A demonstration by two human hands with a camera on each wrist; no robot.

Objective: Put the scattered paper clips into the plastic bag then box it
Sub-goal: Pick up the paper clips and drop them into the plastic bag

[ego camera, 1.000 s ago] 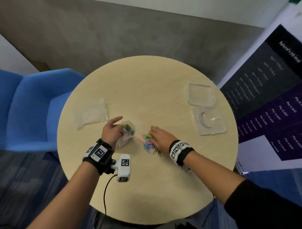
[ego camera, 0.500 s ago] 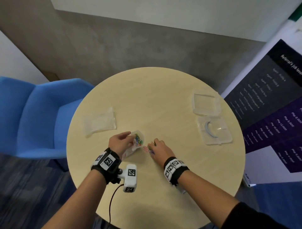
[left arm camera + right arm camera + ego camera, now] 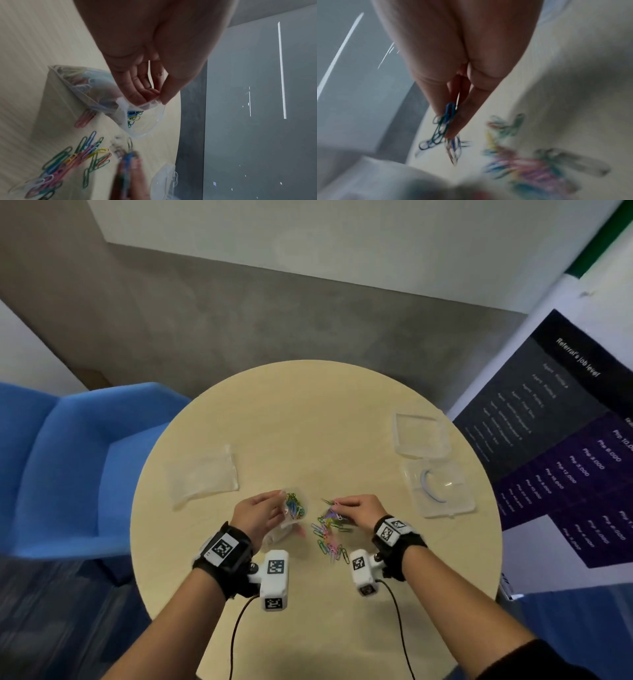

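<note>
My left hand (image 3: 263, 513) pinches the rim of a small clear plastic bag (image 3: 291, 517), holding its mouth open; coloured paper clips (image 3: 133, 117) lie inside the bag (image 3: 96, 88). My right hand (image 3: 356, 508) pinches a small bunch of blue and green clips (image 3: 443, 125) lifted just above the table, a short way right of the bag's mouth. The loose pile of coloured paper clips (image 3: 329, 537) lies on the table between my wrists. A clear plastic box (image 3: 438, 487) and its lid (image 3: 419, 434) sit at the table's right side.
A second flat clear bag (image 3: 203, 477) lies at the left of the round wooden table (image 3: 308, 422). One pink clip (image 3: 84, 119) lies beside the held bag. A blue chair (image 3: 68, 460) stands left of the table, a dark printed banner (image 3: 565, 440) at the right.
My right hand has risen off the pile with a bunch of clips pinched in its fingers. The left hand still holds the bag open. The head view has shifted back.
</note>
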